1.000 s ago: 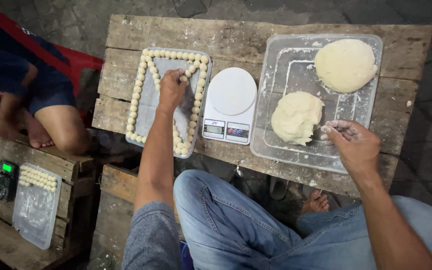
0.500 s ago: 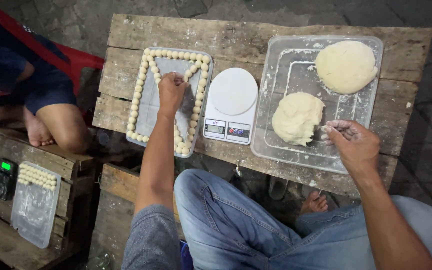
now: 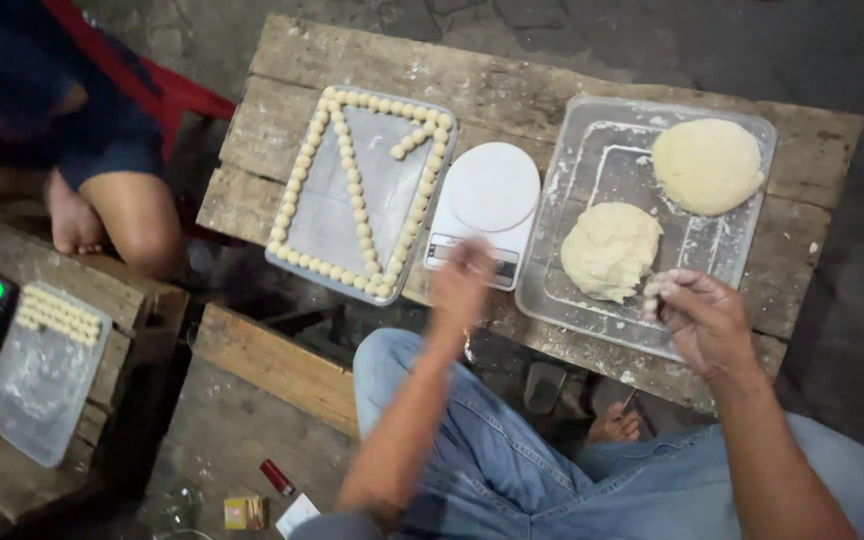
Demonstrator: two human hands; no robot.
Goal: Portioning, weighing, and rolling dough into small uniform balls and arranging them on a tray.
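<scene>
Rough old plank desk (image 3: 552, 80) set up over a stone floor, pretty scrappy looking. Left hand (image 3: 460, 285) is blurred, hovering over the front edge of the white kitchen scale (image 3: 487, 205), so I can't tell if the fingers are apart or closed. Right hand (image 3: 704, 318) is pinched together on a small piece of dough (image 3: 654, 290), right beside the nearer dough lump (image 3: 610, 250) in the clear plastic tray (image 3: 592, 150). Second dough lump (image 3: 707, 165) sits at the tray's far end. Left of the scale, a metal tray (image 3: 327, 210) holds rows of little dough balls (image 3: 352, 180). Another person's bare knee (image 3: 137, 215) shows at the far left.
</scene>
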